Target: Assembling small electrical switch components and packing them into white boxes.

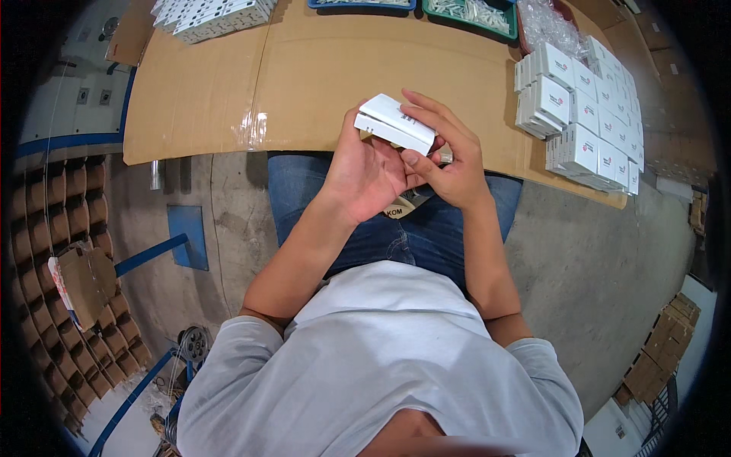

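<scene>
A small white cardboard box [396, 122] with dark print is held between my two hands, just over the near edge of the table. My left hand [362, 167] cups it from the left and below, palm turned up, its thumb along the box's left end. On the right side my right hand [453, 148] grips the box, fingers bent over its top and thumb at its lower edge. A gap runs along the box's front edge, and something yellowish shows under it at the left. What lies inside or beneath is hidden by my fingers.
Stacks of white boxes [582, 114] stand at the table's right. White cartons [221, 19] sit at the far left. A blue tray [362, 6] and a green tray [476, 30] hold small white parts. Clear plastic bags [548, 27] lie at the far right. Cardboard covers the table [304, 68].
</scene>
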A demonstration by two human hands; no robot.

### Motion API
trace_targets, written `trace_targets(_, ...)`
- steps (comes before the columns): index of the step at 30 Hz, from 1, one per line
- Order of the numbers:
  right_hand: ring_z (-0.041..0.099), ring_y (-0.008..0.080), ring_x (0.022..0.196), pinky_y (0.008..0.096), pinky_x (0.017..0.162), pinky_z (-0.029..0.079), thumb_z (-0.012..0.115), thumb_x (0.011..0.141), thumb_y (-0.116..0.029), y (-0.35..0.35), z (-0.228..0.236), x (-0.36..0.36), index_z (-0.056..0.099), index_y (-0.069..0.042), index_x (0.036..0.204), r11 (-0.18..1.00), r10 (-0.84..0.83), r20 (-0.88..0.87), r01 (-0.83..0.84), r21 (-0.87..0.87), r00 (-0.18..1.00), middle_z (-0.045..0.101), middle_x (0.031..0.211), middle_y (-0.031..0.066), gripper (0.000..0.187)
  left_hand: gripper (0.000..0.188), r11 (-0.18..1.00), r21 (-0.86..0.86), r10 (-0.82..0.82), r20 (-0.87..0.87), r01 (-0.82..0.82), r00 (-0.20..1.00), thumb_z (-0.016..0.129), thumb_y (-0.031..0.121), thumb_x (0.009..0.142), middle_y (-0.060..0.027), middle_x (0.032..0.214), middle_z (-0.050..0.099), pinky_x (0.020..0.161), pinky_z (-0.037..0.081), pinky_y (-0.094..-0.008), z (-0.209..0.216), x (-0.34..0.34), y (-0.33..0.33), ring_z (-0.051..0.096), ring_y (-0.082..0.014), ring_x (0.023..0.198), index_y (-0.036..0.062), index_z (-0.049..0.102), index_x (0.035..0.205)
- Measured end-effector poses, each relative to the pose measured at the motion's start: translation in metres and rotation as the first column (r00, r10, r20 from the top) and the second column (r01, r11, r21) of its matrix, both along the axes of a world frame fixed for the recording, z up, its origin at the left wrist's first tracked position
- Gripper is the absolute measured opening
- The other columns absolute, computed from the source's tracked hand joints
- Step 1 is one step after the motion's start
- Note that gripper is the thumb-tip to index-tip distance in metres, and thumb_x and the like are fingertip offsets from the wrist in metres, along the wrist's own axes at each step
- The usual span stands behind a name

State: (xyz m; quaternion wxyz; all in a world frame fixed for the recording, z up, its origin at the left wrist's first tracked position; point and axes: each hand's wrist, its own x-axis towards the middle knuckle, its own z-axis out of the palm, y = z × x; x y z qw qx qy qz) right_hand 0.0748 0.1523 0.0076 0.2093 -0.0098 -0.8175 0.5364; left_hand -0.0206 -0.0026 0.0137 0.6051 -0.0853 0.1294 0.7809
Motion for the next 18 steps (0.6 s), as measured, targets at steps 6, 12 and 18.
trace_targets(6, 0.061, 0.0265, 0.126, 0.0362, 0.101, 0.050, 0.069, 0.096, -0.044, 0.004, -0.008, -0.002, 0.064, -0.004, 0.136, 0.987, -0.035, -0.082, 0.022, -0.157, 0.996, 0.060, 0.142, 0.0165, 0.057, 0.064, 0.914, -0.171, 0.168, -0.664, -0.367, 0.728, 0.059, 0.034, 0.100, -0.0166, 0.139, 0.056, 0.103, 0.051, -0.0419, 0.005, 0.013, 0.009, 0.059, -0.0295, 0.124, 0.0068, 0.035, 0.153)
trace_targets(12, 0.056, 0.0228, 0.131, 0.0372, 0.106, 0.047, 0.057, 0.106, -0.046, 0.005, 0.015, 0.006, 0.055, 0.001, 0.143, 0.757, 0.091, 0.153, 0.031, -0.653, 0.984, 0.059, 0.142, 0.0133, 0.060, 0.105, 0.924, 0.003, 0.043, -0.995, -0.382, 0.095, 0.078, 0.001, 0.076, -0.0149, 0.162, 0.033, 0.118, 0.039, -0.0469, -0.005, 0.007, 0.005, 0.036, -0.0299, 0.149, 0.0127, 0.020, 0.162)
trace_targets(18, 0.059, 0.0219, 0.125, 0.0353, 0.104, 0.048, 0.066, 0.103, -0.030, -0.002, 0.028, 0.001, 0.051, -0.002, 0.147, 0.819, 0.045, 0.189, 0.072, -0.569, 0.981, 0.061, 0.135, 0.0158, 0.054, 0.106, 0.935, 0.013, -0.075, -0.970, -0.355, -0.232, 0.076, 0.000, 0.073, -0.0138, 0.167, 0.024, 0.122, 0.034, -0.0484, -0.007, 0.005, 0.006, 0.029, -0.0339, 0.154, 0.0144, 0.023, 0.163)
